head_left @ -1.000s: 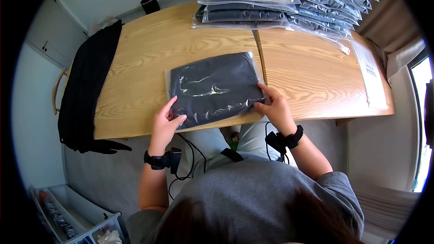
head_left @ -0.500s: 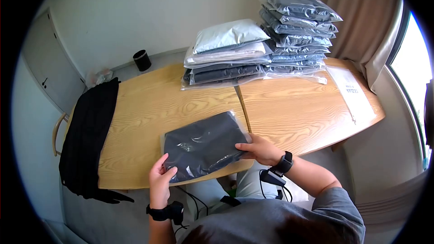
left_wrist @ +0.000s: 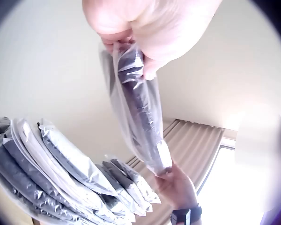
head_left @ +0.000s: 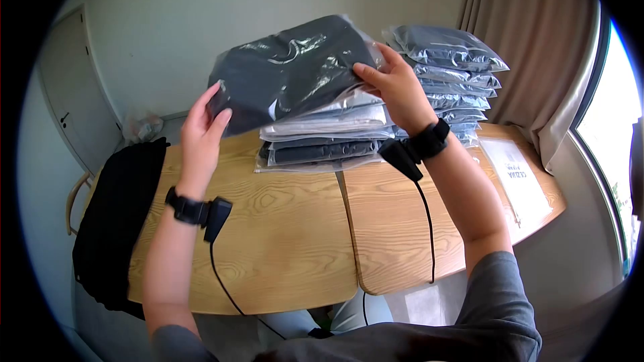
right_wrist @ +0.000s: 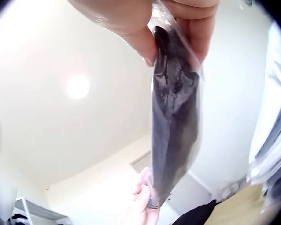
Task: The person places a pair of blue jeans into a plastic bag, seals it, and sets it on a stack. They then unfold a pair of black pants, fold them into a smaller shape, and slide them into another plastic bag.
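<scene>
A dark folded garment in a clear plastic bag (head_left: 285, 70) is held up in the air between both hands, its far edge tilted upward. My left hand (head_left: 203, 137) pinches its left end, thumb on the near face and fingers behind. At the opposite end my right hand (head_left: 401, 90) grips the bag the same way. Seen edge-on in the left wrist view, the bagged garment (left_wrist: 139, 105) is a thin, slightly bulging packet. Behind and below it, a stack of bagged garments (head_left: 322, 154) is partly covered in the head view.
A taller stack of bagged clothes (head_left: 456, 60) stands at the back right. Black clothing (head_left: 114, 228) drapes over the table's left end. A flat printed clear bag (head_left: 516, 174) lies on the right of the wooden table (head_left: 282, 241), which has a seam. Cables hang from both wrist cameras.
The bagged garment has been raised from the table's near edge to the height of the stacks, both hands keeping hold of its ends. The head view has tipped upward.
</scene>
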The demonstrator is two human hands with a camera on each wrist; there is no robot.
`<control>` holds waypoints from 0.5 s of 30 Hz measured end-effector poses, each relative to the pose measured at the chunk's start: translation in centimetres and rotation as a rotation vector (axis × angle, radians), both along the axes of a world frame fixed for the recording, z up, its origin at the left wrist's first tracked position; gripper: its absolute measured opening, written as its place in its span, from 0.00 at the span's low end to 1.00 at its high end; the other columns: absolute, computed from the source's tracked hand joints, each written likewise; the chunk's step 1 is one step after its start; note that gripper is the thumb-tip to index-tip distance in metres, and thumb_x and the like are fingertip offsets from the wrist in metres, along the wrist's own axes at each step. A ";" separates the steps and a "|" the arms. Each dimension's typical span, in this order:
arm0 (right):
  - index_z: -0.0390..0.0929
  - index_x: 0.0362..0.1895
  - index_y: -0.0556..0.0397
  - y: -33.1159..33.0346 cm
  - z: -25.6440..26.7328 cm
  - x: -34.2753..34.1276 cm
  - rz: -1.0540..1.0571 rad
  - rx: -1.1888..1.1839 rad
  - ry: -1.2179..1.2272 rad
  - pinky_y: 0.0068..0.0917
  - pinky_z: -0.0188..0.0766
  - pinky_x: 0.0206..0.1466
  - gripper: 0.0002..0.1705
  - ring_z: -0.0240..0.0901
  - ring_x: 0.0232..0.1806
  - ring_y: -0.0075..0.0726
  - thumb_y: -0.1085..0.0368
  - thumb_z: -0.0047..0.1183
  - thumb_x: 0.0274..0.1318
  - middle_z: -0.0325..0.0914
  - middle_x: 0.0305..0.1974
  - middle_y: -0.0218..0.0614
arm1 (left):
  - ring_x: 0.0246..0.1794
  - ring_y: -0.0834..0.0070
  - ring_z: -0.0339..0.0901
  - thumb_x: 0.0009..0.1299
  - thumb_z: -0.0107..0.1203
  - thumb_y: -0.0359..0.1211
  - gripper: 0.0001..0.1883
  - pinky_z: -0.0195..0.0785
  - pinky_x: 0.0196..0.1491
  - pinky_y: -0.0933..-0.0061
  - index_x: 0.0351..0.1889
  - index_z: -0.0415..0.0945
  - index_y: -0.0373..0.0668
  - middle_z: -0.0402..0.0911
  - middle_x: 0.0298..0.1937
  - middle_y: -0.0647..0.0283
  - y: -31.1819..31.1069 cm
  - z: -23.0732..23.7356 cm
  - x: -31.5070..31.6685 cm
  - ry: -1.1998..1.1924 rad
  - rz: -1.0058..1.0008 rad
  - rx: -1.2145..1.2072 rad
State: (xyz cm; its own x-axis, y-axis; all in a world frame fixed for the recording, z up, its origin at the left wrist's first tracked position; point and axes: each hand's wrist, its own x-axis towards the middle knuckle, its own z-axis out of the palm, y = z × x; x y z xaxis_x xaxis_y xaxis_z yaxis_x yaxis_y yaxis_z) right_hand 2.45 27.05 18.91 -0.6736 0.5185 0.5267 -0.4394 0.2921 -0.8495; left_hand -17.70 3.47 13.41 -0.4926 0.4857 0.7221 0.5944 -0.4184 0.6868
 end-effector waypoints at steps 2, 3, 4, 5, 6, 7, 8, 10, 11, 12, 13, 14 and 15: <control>0.57 0.63 0.66 3.9 -0.2 -2.0 -0.117 0.066 0.034 0.21 0.72 0.38 0.36 0.76 0.35 0.28 0.66 0.59 0.55 0.79 0.36 0.42 | 0.42 0.85 0.68 0.68 0.56 0.27 0.21 0.62 0.47 0.84 0.60 0.69 0.38 0.74 0.47 0.67 5.6 -0.2 -3.9 0.000 0.052 0.075; 0.59 0.63 0.64 5.4 -0.6 -2.8 -0.179 0.078 0.051 0.22 0.73 0.36 0.36 0.76 0.33 0.28 0.65 0.60 0.54 0.79 0.36 0.43 | 0.39 0.86 0.68 0.67 0.57 0.29 0.20 0.63 0.44 0.83 0.58 0.71 0.38 0.75 0.44 0.68 8.0 -0.1 -4.9 0.008 0.095 0.089; 0.59 0.63 0.64 6.8 -1.4 -3.5 -0.179 0.081 0.057 0.22 0.73 0.36 0.36 0.76 0.33 0.28 0.65 0.60 0.54 0.79 0.36 0.43 | 0.38 0.84 0.69 0.67 0.57 0.30 0.19 0.64 0.44 0.82 0.57 0.72 0.38 0.76 0.44 0.68 10.9 -0.8 -6.6 0.058 0.142 0.158; 0.60 0.63 0.62 8.1 -2.3 -4.1 -0.344 0.098 -0.016 0.23 0.73 0.34 0.36 0.76 0.31 0.29 0.65 0.61 0.53 0.79 0.35 0.43 | 0.39 0.82 0.71 0.67 0.58 0.30 0.18 0.66 0.46 0.81 0.54 0.74 0.38 0.78 0.45 0.66 12.9 -1.3 -7.2 0.022 0.172 0.140; 0.62 0.62 0.60 9.4 -3.5 -4.6 -0.509 0.112 -0.094 0.23 0.74 0.32 0.36 0.76 0.28 0.29 0.64 0.62 0.51 0.79 0.34 0.43 | 0.42 0.79 0.74 0.67 0.58 0.31 0.16 0.67 0.48 0.79 0.52 0.76 0.38 0.80 0.47 0.62 14.7 -2.3 -8.4 -0.019 0.153 0.018; 0.68 0.58 0.58 10.7 -5.0 -5.0 -0.562 0.097 -0.156 0.25 0.74 0.30 0.32 0.76 0.24 0.30 0.60 0.63 0.50 0.79 0.29 0.44 | 0.43 0.77 0.76 0.68 0.56 0.34 0.15 0.67 0.48 0.76 0.50 0.77 0.38 0.81 0.47 0.59 16.3 -3.5 -8.8 0.000 0.141 -0.016; 0.70 0.55 0.59 12.1 -6.4 -5.0 -0.565 0.145 -0.249 0.26 0.74 0.30 0.29 0.77 0.24 0.31 0.58 0.62 0.51 0.79 0.28 0.44 | 0.44 0.74 0.76 0.69 0.55 0.35 0.15 0.67 0.49 0.74 0.50 0.77 0.37 0.81 0.47 0.57 17.1 -4.9 -9.5 0.026 0.143 -0.197; 0.75 0.49 0.59 12.1 -7.3 -4.4 -0.615 0.269 -0.325 0.27 0.73 0.29 0.25 0.77 0.23 0.33 0.52 0.57 0.55 0.80 0.26 0.44 | 0.46 0.72 0.77 0.70 0.54 0.37 0.15 0.67 0.50 0.73 0.49 0.77 0.37 0.81 0.48 0.55 17.4 -6.1 -8.9 0.047 0.141 -0.378; 0.75 0.49 0.59 12.3 -7.1 -4.3 -0.614 0.269 -0.331 0.27 0.73 0.29 0.25 0.77 0.23 0.33 0.52 0.57 0.55 0.80 0.26 0.44 | 0.47 0.70 0.77 0.70 0.53 0.38 0.16 0.67 0.51 0.72 0.48 0.78 0.36 0.80 0.48 0.55 17.4 -6.6 -8.6 0.153 0.198 -0.311; 0.75 0.51 0.57 12.3 -7.0 -4.2 -0.590 0.257 -0.337 0.25 0.72 0.28 0.24 0.76 0.22 0.30 0.53 0.56 0.57 0.78 0.25 0.40 | 0.49 0.68 0.77 0.70 0.52 0.39 0.16 0.66 0.53 0.71 0.48 0.78 0.36 0.80 0.48 0.54 17.3 -7.0 -8.4 0.258 0.254 -0.250; 0.74 0.52 0.55 12.0 -7.1 -4.0 -0.564 0.239 -0.344 0.23 0.72 0.27 0.22 0.74 0.22 0.27 0.54 0.56 0.58 0.76 0.25 0.36 | 0.49 0.68 0.77 0.70 0.52 0.39 0.16 0.66 0.53 0.71 0.48 0.78 0.36 0.80 0.48 0.54 17.0 -7.2 -8.4 0.252 0.254 -0.266; 0.74 0.51 0.58 11.7 -7.0 -3.7 -0.566 0.262 -0.340 0.28 0.72 0.31 0.25 0.77 0.23 0.34 0.51 0.54 0.58 0.79 0.26 0.42 | 0.51 0.69 0.75 0.71 0.51 0.39 0.17 0.64 0.55 0.72 0.50 0.77 0.37 0.80 0.50 0.54 16.6 -7.1 -8.5 0.182 0.181 -0.270; 0.74 0.51 0.57 11.4 -6.8 -3.6 -0.559 0.237 -0.374 0.32 0.73 0.36 0.25 0.79 0.30 0.40 0.51 0.54 0.58 0.80 0.29 0.47 | 0.53 0.69 0.74 0.72 0.51 0.39 0.17 0.62 0.58 0.74 0.51 0.77 0.37 0.79 0.53 0.55 16.3 -7.2 -8.7 0.108 0.112 -0.270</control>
State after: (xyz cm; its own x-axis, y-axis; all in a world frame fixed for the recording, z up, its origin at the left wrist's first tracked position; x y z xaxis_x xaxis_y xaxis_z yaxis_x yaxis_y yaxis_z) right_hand -1.19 38.43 12.06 -0.4977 0.7391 0.4539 0.1387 0.5844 -0.7995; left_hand -26.35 19.73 6.22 -0.4811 0.6145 0.6253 0.7022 -0.1569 0.6945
